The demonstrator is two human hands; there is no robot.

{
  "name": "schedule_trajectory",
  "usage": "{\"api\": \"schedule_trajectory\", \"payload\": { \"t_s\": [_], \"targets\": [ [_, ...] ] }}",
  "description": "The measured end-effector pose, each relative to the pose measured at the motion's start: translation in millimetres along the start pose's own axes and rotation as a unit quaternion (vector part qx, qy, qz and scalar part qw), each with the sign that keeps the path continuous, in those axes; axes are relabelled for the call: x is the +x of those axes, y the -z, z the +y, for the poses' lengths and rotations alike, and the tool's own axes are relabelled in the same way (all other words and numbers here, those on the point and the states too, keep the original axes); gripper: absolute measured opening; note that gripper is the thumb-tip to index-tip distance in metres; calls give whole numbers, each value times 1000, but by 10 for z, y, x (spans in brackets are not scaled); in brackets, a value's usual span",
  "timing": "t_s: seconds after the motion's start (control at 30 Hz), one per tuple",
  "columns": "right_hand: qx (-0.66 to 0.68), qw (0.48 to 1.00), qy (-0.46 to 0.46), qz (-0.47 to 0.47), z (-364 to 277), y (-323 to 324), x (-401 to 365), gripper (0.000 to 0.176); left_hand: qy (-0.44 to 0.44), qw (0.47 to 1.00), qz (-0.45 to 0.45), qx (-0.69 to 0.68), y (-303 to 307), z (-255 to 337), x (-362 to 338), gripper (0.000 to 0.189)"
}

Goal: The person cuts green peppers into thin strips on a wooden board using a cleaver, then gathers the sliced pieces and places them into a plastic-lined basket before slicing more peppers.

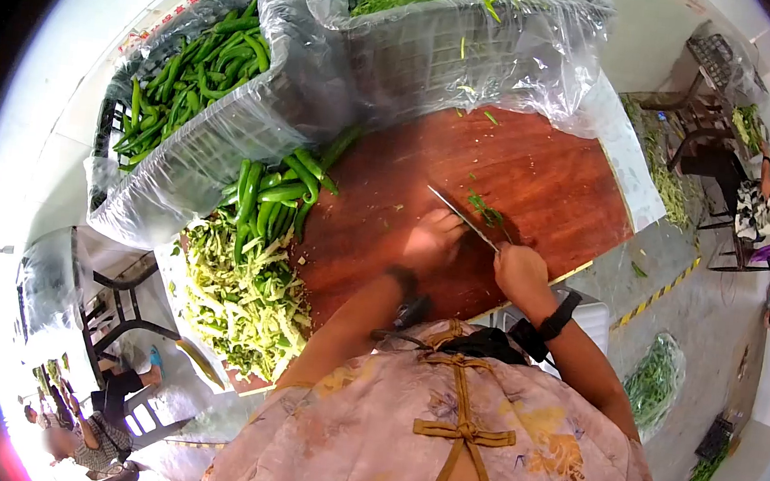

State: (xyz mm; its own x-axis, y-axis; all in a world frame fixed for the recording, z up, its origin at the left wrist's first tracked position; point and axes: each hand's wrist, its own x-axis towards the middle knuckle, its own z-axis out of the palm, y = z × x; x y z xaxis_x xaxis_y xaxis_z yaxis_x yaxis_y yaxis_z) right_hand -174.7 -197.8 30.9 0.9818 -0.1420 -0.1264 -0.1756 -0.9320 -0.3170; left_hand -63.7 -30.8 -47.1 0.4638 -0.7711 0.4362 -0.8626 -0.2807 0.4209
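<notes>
A: What do the hands have hold of?

B: The right hand [523,274] curls snugly round the handle of the knife [466,219]. The left hand [436,238], just beside the blade, is blurred: I can't tell how far its fingers bend, or whether they grip anything.

A: Why the slant?

B: The blade runs forward and across, tip away from the body. I'd guess that suits the wrist and lets the left hand stay close. Green bits [485,209] lie just across the knife from it.

A: And the peppers [264,196]?

B: Piled left of the knife, probably for the left hand's reach. Pale strips [240,305] are heaped left of the knife too, nearer the body, perhaps to keep them off the blade's patch.

A: The surface?

B: Under the knife, the bench [567,179] is reddish and specked. Beyond the knife, leftward, a crate [217,155] holds more peppers; straight beyond, a second crate [421,63] holds shreds. Both have clear lining, likely to keep food off the mesh.

A: The room?

B: Right of the knife, a bag [654,378] of greens sits on grey floor [721,315]; farther right, a person [764,205] sits. Well left, other people [102,436].
</notes>
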Motion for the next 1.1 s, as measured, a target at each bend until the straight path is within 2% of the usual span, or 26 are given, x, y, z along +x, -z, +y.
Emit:
{"api": "schedule_trajectory", "payload": {
  "t_s": [0.1, 0.17, 0.23, 0.3, 0.4, 0.47, 0.53, 0.6, 0.67, 0.73, 0.8, 0.87, 0.97, 1.1],
  "targets": [
    [-2, 1000, 15, 8, -41, -161, 224, 20, 6, 1000, 0, -7, 17, 32, -5, 35],
    [9, 996, 70, 52, -67, -245, 393, 22, 17, 1000, -17, -10, 15, 23, 9, 35],
    [23, 996, 54, 67, -98, -203, 478, 23, -17, 999, 25, -11, -36, -32, 40, 34],
    [62, 993, 35, 92, -59, -164, 467, 22, -15, 999, 36, -15, -50, -28, 7, 34],
    [48, 997, -6, 58, 24, -56, 277, 21, -19, 997, 61, -32, 19, 27, 43, 32],
    [42, 998, 1, 38, -6, 59, 101, 20, -26, 996, 70, -48, 7, 47, 24, 30],
    [37, 999, 7, 20, 18, 65, 11, 20, 17, 999, 18, -31, -57, 23, -20, 35],
    [21, 1000, 4, 10, 55, -7, -1, 20, 19, 999, 3, -26, -76, 2, -21, 34],
    [16, 1000, 17, 13, 59, -31, 13, 20, 24, 999, -9, -19, -51, 2, -15, 32],
    [10, 999, 31, 14, 34, -62, 60, 20, -15, 997, 62, -32, -2, 32, 5, 29],
    [11, 1000, 1, 16, -50, -135, 175, 20, -5, 998, 57, -28, 39, 73, 9, 28],
    [9, 1000, 16, 15, -126, -179, 336, 21, 2, 998, 51, -23, 47, 73, 9, 27],
    [28, 998, 32, 48, -139, -186, 477, 22, -37, 997, 58, -21, 4, -2, 29, 27],
    [29, 997, 8, 66, -31, -134, 385, 23, -5, 999, 49, 14, 35, 57, 11, 29]
  ]
}}
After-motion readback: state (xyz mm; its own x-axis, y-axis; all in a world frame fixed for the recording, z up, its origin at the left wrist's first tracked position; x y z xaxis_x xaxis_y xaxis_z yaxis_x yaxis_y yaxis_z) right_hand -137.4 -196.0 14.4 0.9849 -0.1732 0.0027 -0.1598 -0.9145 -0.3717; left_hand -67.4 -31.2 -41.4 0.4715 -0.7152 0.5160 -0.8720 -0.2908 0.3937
